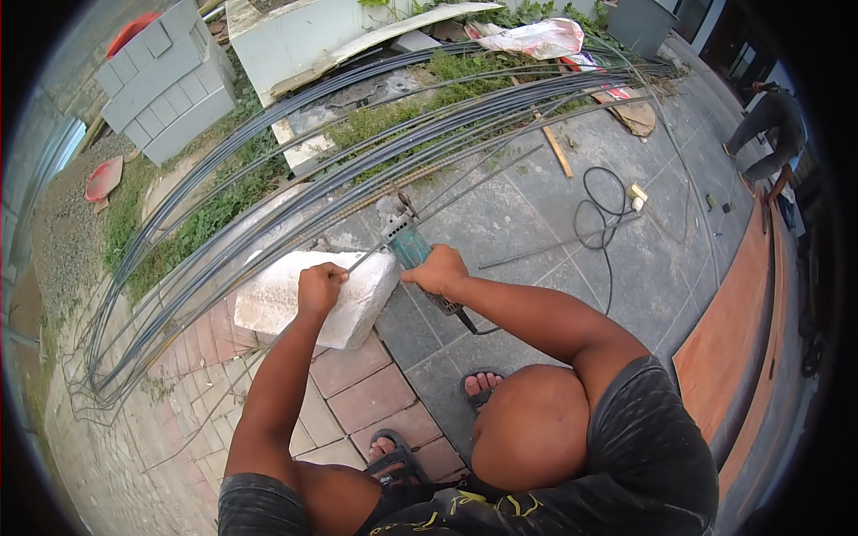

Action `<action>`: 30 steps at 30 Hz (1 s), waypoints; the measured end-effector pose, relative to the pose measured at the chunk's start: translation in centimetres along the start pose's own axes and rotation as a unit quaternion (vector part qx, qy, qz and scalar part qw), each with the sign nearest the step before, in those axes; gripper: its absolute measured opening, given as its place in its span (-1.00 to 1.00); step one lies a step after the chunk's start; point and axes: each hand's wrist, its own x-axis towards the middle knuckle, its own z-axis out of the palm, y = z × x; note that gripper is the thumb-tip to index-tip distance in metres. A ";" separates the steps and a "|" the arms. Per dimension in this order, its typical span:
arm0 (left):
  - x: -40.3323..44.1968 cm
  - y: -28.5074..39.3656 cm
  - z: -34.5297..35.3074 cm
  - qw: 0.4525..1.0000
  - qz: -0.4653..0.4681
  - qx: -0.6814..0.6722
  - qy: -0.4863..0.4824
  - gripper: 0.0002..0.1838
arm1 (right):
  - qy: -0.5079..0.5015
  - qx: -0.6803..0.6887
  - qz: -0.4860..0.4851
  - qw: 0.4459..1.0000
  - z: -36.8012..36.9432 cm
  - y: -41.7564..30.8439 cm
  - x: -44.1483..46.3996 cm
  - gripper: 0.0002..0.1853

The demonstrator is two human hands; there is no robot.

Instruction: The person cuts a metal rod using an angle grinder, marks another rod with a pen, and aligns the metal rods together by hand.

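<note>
Forward and low, left grip [322, 288] clenched on rod [364, 258], right grip [436, 271] wrapped around grinder [407, 243].

A person [776, 125] bends beside a long brown board [728, 322].

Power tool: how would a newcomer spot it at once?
Start at the bundle of grey bars sweeping across the scene, then find the white block below it. At that block's right end, the right hand grips the power tool. Its teal body sets it apart from the bars and block.
</note>
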 end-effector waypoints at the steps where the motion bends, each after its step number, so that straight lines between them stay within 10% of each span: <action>1: 0.0 0.0 -0.1 1.000 -0.007 0.002 -0.002 -0.86 | -0.002 -0.001 -0.001 1.000 -0.1 -0.1 -0.1 -0.30; 30: 0.3 -0.5 0.3 0.999 0.018 0.027 0.011 -0.86 | -0.008 0.032 -0.026 0.999 -0.5 0.5 -0.4 -0.28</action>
